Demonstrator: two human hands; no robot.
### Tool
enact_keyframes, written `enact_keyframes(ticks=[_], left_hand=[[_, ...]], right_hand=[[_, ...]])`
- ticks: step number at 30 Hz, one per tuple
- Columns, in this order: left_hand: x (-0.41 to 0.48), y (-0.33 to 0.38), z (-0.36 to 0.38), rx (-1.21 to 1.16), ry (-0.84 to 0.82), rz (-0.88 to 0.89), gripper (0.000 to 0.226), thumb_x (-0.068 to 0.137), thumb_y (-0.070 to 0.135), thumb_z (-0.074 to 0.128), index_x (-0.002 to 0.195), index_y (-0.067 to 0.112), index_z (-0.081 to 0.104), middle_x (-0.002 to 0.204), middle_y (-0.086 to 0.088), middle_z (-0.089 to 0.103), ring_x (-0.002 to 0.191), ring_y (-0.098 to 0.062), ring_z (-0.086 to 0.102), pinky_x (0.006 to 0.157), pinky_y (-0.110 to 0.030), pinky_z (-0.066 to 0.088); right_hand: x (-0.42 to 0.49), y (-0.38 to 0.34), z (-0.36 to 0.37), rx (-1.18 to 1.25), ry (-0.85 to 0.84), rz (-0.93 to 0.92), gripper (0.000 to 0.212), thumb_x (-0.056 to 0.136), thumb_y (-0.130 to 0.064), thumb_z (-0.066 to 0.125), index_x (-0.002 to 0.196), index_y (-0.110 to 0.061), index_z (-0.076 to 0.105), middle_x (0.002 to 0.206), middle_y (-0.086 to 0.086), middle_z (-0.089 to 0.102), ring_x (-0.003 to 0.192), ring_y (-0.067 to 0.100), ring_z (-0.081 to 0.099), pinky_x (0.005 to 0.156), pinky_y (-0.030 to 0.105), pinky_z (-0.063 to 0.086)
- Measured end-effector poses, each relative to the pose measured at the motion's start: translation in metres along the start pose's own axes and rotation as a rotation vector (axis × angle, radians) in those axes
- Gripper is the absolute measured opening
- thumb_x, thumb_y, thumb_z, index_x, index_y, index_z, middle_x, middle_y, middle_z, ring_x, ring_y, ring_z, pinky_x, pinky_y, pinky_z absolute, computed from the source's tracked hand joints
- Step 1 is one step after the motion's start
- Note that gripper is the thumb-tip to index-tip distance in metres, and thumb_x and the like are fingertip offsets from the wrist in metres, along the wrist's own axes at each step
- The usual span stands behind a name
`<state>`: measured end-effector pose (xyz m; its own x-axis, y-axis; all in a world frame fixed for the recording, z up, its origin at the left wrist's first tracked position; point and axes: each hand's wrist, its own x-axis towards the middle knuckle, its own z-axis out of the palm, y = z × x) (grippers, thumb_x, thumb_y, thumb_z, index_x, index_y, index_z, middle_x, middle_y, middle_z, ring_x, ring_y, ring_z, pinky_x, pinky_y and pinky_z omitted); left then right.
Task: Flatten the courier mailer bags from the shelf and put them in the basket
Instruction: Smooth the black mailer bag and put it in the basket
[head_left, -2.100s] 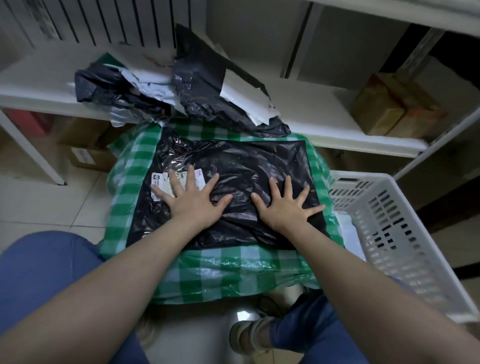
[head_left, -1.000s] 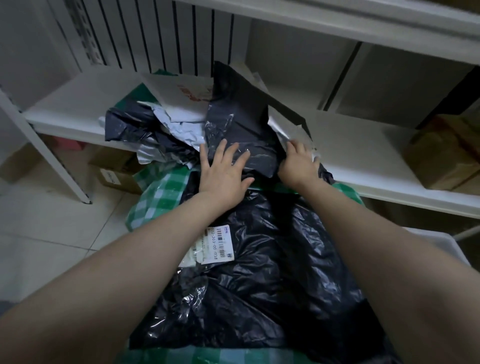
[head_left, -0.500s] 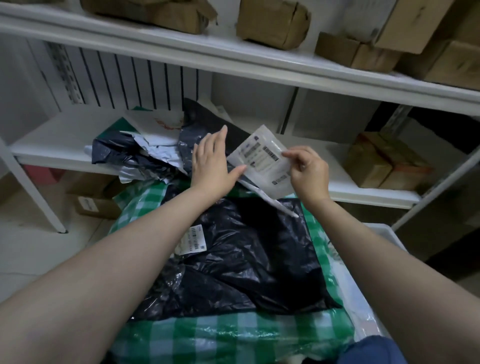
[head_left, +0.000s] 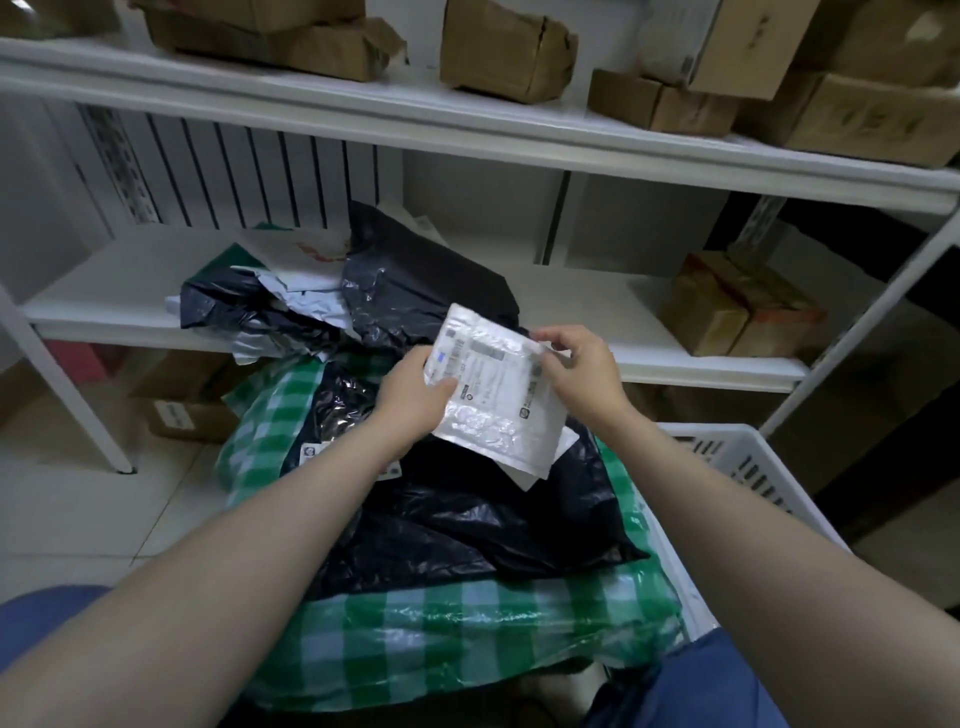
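Hands, left hand (head_left: 415, 397) and right hand (head_left: 582, 371), pinched opposite edges of a white bubble mailer (head_left: 493, 395) above the flattened black mailer bag (head_left: 467, 519); it looked light, limp, best edge-held.

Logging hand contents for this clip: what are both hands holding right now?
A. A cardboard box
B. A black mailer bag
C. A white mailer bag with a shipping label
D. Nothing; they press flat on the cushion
C: the left hand and right hand grip opposite edges of the white mailer bag above the flattened black mailer bag.
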<state>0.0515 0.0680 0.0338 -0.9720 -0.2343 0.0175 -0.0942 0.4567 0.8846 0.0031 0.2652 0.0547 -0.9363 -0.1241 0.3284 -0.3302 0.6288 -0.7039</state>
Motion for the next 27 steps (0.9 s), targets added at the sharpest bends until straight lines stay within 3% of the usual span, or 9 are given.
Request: enact_keyframes(ticks=[4, 6, 8, 11, 13, 15, 18, 27], left_hand=[[-0.013, -0.043, -0.008, 0.0, 0.12, -0.219, 0.034, 0.096, 0.017, 0.051, 0.13, 0.02, 0.051, 0.12, -0.005, 0.062, 0.102, -0.029, 0.06, 0.075, -0.031, 0.046], [-0.021, -0.058, -0.013, 0.084, 0.139, -0.272, 0.038, 0.096, 0.015, 0.05, 0.133, 0.019, 0.047, 0.125, -0.008, 0.061, 0.108, -0.032, 0.058, 0.078, -0.031, 0.041], [-0.031, -0.067, -0.015, 0.289, 0.112, -0.316, 0.051, 0.095, 0.02, 0.055, 0.142, 0.018, 0.036, 0.138, -0.012, 0.049, 0.122, -0.034, 0.048, 0.091, -0.037, 0.039], [-0.044, -0.081, -0.011, 0.747, 0.036, -0.138, 0.074, 0.097, 0.037, 0.05, 0.156, 0.024, 0.006, 0.161, -0.007, 0.01, 0.147, -0.03, 0.01, 0.117, -0.046, 0.013], [-0.042, -0.096, -0.006, 0.883, -0.077, 0.037, 0.068, 0.103, 0.037, 0.035, 0.156, 0.026, -0.006, 0.164, 0.003, -0.01, 0.15, -0.022, -0.012, 0.12, -0.045, -0.007], [-0.04, -0.109, -0.002, 0.953, -0.182, 0.093, 0.06, 0.105, 0.038, 0.021, 0.155, 0.027, -0.011, 0.162, 0.007, -0.02, 0.148, -0.017, -0.022, 0.118, -0.044, -0.015], [-0.039, -0.127, -0.001, 0.941, -0.263, 0.087, 0.055, 0.106, 0.04, 0.011, 0.155, 0.028, -0.01, 0.161, 0.008, -0.022, 0.147, -0.015, -0.023, 0.119, -0.041, -0.015], [-0.036, -0.137, 0.002, 0.946, -0.285, 0.085, 0.055, 0.105, 0.04, 0.008, 0.155, 0.027, -0.011, 0.161, 0.005, -0.021, 0.148, -0.016, -0.022, 0.12, -0.041, -0.012]], right_hand=[[-0.019, 0.012, 0.032, -0.17, -0.087, -0.027, 0.035, 0.093, -0.019, 0.057, 0.128, -0.014, 0.059, 0.131, 0.004, 0.055, 0.128, 0.023, 0.041, 0.107, 0.03, 0.031], [-0.03, 0.015, 0.052, -0.208, -0.191, -0.033, 0.039, 0.095, -0.022, 0.056, 0.133, -0.013, 0.056, 0.139, 0.005, 0.051, 0.132, 0.024, 0.037, 0.108, 0.028, 0.026], [-0.04, 0.013, 0.071, -0.265, -0.302, -0.054, 0.044, 0.097, -0.029, 0.052, 0.138, -0.013, 0.051, 0.145, 0.005, 0.045, 0.137, 0.024, 0.032, 0.111, 0.029, 0.022], [-0.057, 0.005, 0.103, -0.422, -0.491, -0.13, 0.057, 0.1, -0.041, 0.043, 0.149, -0.013, 0.033, 0.158, 0.008, 0.026, 0.145, 0.024, 0.016, 0.117, 0.032, 0.01], [-0.071, 0.001, 0.124, -0.537, -0.598, -0.163, 0.062, 0.102, -0.046, 0.034, 0.154, -0.014, 0.02, 0.163, 0.006, 0.008, 0.149, 0.022, 0.002, 0.12, 0.037, 0.001], [-0.085, 0.0, 0.137, -0.609, -0.651, -0.154, 0.064, 0.103, -0.049, 0.023, 0.156, -0.017, 0.007, 0.163, 0.004, -0.005, 0.149, 0.021, -0.01, 0.12, 0.041, -0.006], [-0.097, 0.003, 0.149, -0.65, -0.675, -0.128, 0.062, 0.103, -0.049, 0.014, 0.156, -0.02, -0.002, 0.162, 0.004, -0.015, 0.148, 0.021, -0.018, 0.119, 0.044, -0.012], [-0.099, 0.012, 0.156, -0.65, -0.659, -0.108, 0.062, 0.102, -0.05, 0.015, 0.156, -0.023, -0.001, 0.162, 0.005, -0.015, 0.148, 0.021, -0.017, 0.119, 0.046, -0.012]])
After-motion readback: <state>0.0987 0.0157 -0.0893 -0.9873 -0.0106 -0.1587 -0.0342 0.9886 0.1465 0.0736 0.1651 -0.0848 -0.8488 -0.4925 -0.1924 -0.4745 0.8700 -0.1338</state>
